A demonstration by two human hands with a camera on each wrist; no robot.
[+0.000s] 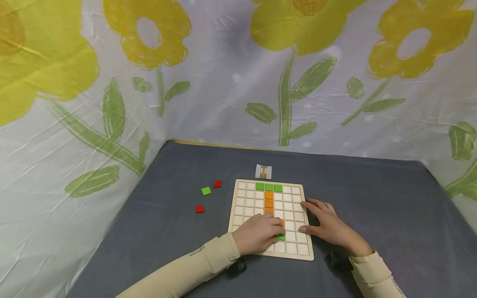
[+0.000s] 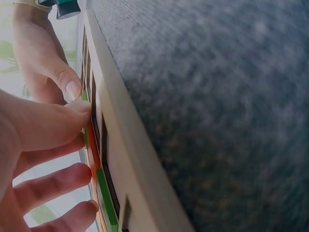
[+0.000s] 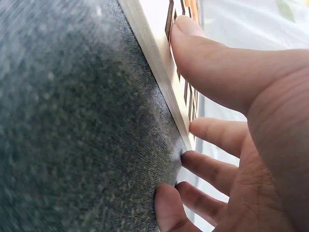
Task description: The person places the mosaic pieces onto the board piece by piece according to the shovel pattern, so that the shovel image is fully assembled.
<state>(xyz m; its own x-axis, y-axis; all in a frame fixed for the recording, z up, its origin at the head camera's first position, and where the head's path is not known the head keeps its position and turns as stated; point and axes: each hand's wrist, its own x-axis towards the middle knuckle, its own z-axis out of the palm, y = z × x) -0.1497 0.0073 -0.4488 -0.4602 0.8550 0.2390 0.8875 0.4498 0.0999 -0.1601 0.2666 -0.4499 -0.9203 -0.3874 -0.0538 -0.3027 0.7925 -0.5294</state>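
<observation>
A wooden grid board (image 1: 298,248) lies on the table with green tiles (image 1: 269,187) along its far row and a column of orange tiles (image 1: 269,198) running toward me. My left hand (image 1: 258,234) is over the lower middle of the board, its thumb and index finger pinching a green tile (image 2: 84,95) at the grid surface. Its other fingers are spread above orange and green pieces in the left wrist view. My right hand (image 1: 331,225) rests at the board's right edge, thumb on the grid and fingers loosely spread (image 3: 217,135). The left hand hides part of the lower grid.
Left of the board lie a loose green square (image 1: 206,191), a red rounded piece (image 1: 218,183) and another red piece (image 1: 200,209). A small pattern card (image 1: 263,171) lies beyond the far edge. Flowered cloth (image 1: 223,82) hangs behind the dark table (image 1: 179,178).
</observation>
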